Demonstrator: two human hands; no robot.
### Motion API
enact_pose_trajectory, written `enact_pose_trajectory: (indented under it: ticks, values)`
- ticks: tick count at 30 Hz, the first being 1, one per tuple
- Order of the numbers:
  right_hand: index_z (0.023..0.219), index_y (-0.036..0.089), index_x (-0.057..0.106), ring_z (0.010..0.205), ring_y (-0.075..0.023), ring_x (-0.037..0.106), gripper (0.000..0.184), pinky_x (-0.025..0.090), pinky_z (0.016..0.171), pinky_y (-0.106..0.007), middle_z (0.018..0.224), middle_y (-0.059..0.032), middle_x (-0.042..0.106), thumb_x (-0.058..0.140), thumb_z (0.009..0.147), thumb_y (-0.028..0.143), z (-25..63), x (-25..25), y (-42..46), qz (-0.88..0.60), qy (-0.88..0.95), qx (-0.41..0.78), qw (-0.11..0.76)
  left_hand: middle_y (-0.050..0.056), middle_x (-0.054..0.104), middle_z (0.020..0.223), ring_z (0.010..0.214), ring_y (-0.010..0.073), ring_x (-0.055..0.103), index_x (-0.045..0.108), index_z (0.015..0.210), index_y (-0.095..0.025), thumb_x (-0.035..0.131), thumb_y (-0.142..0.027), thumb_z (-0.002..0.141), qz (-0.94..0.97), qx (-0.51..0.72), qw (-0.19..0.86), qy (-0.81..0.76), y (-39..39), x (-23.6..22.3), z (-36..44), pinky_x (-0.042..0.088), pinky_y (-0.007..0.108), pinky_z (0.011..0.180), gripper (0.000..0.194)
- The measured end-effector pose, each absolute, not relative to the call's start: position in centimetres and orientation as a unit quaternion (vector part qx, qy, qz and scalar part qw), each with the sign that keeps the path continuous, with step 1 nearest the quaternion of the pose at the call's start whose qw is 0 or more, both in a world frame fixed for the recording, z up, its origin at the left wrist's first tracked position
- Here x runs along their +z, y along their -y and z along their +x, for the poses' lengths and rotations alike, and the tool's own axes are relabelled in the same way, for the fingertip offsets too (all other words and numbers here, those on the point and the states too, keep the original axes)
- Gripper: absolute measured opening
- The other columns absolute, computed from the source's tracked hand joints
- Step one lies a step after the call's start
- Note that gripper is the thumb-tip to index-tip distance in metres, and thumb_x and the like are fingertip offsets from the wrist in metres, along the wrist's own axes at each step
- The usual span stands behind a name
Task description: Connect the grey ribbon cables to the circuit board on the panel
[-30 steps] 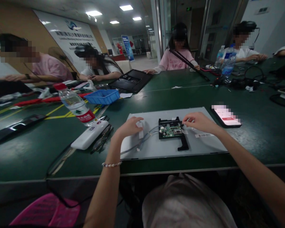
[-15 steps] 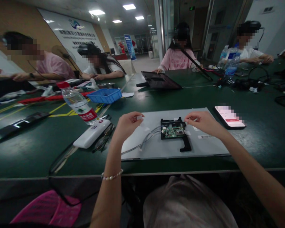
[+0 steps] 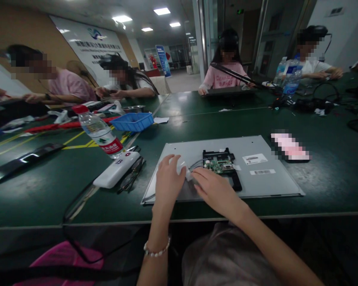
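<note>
A grey metal-backed panel lies on the table before me. On it sits a black bracket with a green circuit board, and thin grey cables run leftward from the board. Left of the board, my left hand curls over the panel with thumb and fingers at a piece of clear tape. My right hand meets it from the other side, fingertips closed at the tape's whitish end, over the cables. The fingers partly hide the contact between tape and cables.
Left of the panel are a white power bank, folded glasses and a water bottle. A blue tray stands behind. At right lies a phone. Several people sit around the green table.
My right hand has come left and down from the board's right side to meet my left hand, which is lower. The tape is now at the cables. Across the table, a person has tilted a dark panel flat.
</note>
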State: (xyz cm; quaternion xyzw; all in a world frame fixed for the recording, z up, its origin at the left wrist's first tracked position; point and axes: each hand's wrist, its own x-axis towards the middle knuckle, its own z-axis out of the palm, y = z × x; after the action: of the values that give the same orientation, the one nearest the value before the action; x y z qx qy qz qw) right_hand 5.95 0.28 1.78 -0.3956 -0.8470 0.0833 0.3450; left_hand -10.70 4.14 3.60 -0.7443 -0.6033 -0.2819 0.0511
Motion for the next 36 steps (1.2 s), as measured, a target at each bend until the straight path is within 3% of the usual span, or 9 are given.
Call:
enact_pose_trajectory:
  ticks: [2, 7, 12, 23, 31, 36]
  values:
    - [0.117, 0.012, 0.058, 0.118, -0.0239, 0.052, 0.031, 0.043, 0.103, -0.040, 0.121, -0.0140, 0.061, 0.048, 0.087, 0.013, 5.5, 1.5, -0.2, -0.380, 0.858, 0.072, 0.337, 0.011, 0.057, 0.121, 0.113, 0.0270, 0.053, 0.056, 0.116, -0.019, 0.049, -0.021, 0.085, -0.741, -0.281, 0.078, 0.605, -2.9, 3.5, -10.4, 0.040, 0.043, 0.100, 0.033]
    - [0.111, 0.010, 0.061, 0.111, -0.0233, 0.057, 0.026, 0.039, 0.106, -0.041, 0.110, -0.0139, 0.066, 0.050, 0.088, 0.016, 5.1, 0.4, 0.2, -0.361, 0.883, 0.059, 0.295, 0.009, 0.065, 0.110, 0.108, 0.0243, 0.058, 0.062, 0.103, -0.019, 0.044, -0.017, 0.087, -0.771, -0.218, 0.031, 0.597, -1.2, 1.8, -9.7, 0.043, 0.040, 0.097, 0.024]
    - [0.111, 0.009, 0.061, 0.109, -0.0232, 0.058, 0.027, 0.039, 0.106, -0.040, 0.112, -0.0141, 0.066, 0.053, 0.088, 0.020, 5.3, 0.0, 0.6, -0.375, 0.875, 0.056, 0.301, 0.012, 0.063, 0.118, 0.111, 0.0250, 0.057, 0.056, 0.114, -0.018, 0.043, -0.019, 0.089, -0.766, -0.200, 0.036, 0.610, -1.4, 0.3, -9.9, 0.042, 0.041, 0.098, 0.029]
    - [0.119, 0.011, 0.059, 0.114, -0.0239, 0.057, 0.032, 0.046, 0.100, -0.039, 0.120, -0.0141, 0.063, 0.052, 0.089, 0.020, 5.5, -0.5, 0.8, -0.382, 0.865, 0.097, 0.311, 0.009, 0.063, 0.118, 0.110, 0.0251, 0.058, 0.047, 0.117, -0.019, 0.045, -0.022, 0.089, -0.761, -0.189, 0.018, 0.620, -2.4, 0.7, -10.3, 0.041, 0.040, 0.095, 0.029]
    - [0.113, 0.013, 0.061, 0.110, -0.0227, 0.059, 0.027, 0.048, 0.097, -0.038, 0.115, -0.0131, 0.066, 0.049, 0.090, 0.016, 5.7, 0.3, 1.3, -0.373, 0.865, 0.096, 0.320, 0.010, 0.060, 0.121, 0.115, 0.0261, 0.055, 0.046, 0.119, -0.020, 0.043, -0.024, 0.091, -0.757, -0.213, 0.029, 0.617, -2.0, 0.0, -10.3, 0.038, 0.043, 0.099, 0.029]
    - [0.111, 0.013, 0.063, 0.108, -0.0216, 0.060, 0.027, 0.048, 0.097, -0.037, 0.116, -0.0118, 0.065, 0.044, 0.091, 0.014, 5.8, 0.9, 1.5, -0.374, 0.855, 0.090, 0.349, 0.012, 0.051, 0.130, 0.125, 0.0242, 0.046, 0.050, 0.115, -0.018, 0.043, -0.026, 0.092, -0.739, -0.310, 0.022, 0.597, -1.6, 0.6, -10.4, 0.036, 0.041, 0.106, 0.026]
